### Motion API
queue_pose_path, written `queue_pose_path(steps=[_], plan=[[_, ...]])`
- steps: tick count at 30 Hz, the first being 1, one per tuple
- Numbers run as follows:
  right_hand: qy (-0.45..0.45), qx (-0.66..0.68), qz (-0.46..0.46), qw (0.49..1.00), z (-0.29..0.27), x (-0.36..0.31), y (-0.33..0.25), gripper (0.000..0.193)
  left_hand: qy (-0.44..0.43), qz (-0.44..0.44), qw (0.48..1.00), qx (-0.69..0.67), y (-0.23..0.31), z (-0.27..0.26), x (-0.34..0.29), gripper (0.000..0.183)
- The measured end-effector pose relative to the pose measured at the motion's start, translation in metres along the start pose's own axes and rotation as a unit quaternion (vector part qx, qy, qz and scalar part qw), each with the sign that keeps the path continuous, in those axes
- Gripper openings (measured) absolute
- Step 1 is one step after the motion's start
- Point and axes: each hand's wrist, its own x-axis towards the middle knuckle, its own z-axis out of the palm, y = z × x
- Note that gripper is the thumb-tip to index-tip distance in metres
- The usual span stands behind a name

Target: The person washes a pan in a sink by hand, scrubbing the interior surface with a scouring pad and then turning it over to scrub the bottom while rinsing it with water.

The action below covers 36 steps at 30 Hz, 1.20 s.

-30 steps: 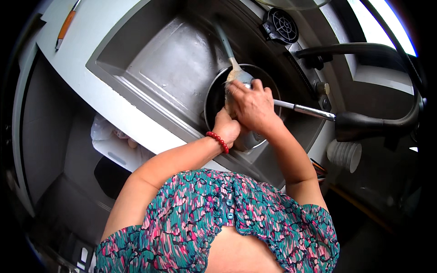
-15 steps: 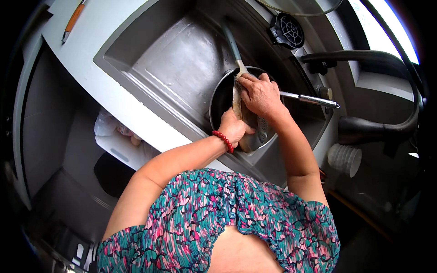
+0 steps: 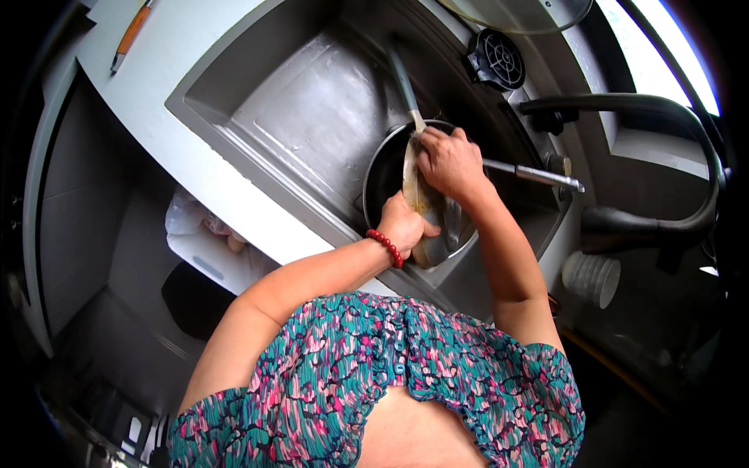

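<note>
In the sink (image 3: 300, 101) stands a round, dark-inside pot (image 3: 376, 168). Tilted over it is a long, shallow piece with a pale rim and yellow-brown stains (image 3: 411, 168); its kind is unclear. My left hand (image 3: 402, 222) grips its near left edge, thumb across the stained face. My right hand (image 3: 452, 162) is curled against its upper end, with a bit of grey fuzz at the fingertips; what it holds is mostly hidden. A slotted metal utensil (image 3: 538, 176) rests in the pot, handle to the right. Another utensil's grey-green handle (image 3: 402, 78) leans out at the far side.
A black faucet (image 3: 624, 101) arches over the right side. A black drain strainer (image 3: 498, 60) and a glass lid (image 3: 538, 19) sit behind the sink. Clear round containers (image 3: 591, 278) stand at right. An orange-handled tool (image 3: 131, 35) lies on the white counter (image 3: 140, 101).
The whole view has shifted slightly. My right hand has moved a little along the stained piece, whose stained face shows more now. My left hand keeps its grip.
</note>
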Motion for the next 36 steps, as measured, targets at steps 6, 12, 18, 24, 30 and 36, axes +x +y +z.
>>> queue_pose_path(steps=[6, 12, 18, 24, 30, 36], plan=[[0.028, 0.002, -0.038, 0.999, -0.008, -0.020, -0.013, 0.032, -0.008, 0.017, 1.000, -0.007, -0.003, 0.001, -0.003, 0.058], [-0.070, 0.078, 0.085, 0.991, 0.004, 0.034, 0.023, 0.029, -0.027, 0.001, 0.999, -0.022, 0.000, 0.001, -0.003, 0.058], [0.000, 0.050, -0.050, 0.998, -0.007, 0.001, 0.003, 0.029, -0.018, 0.022, 1.000, -0.013, -0.005, 0.000, -0.001, 0.057], [-0.026, 0.051, 0.033, 0.998, 0.010, 0.030, 0.023, 0.028, -0.039, 0.011, 0.999, -0.019, -0.004, -0.002, 0.002, 0.061], [-0.017, 0.039, -0.120, 0.992, -0.024, -0.016, -0.011, 0.032, -0.015, 0.002, 1.000, 0.017, 0.006, 0.000, -0.006, 0.059], [0.041, 0.026, -0.034, 0.998, 0.006, 0.009, 0.011, 0.024, -0.053, -0.015, 0.998, -0.022, -0.002, -0.003, 0.003, 0.061]])
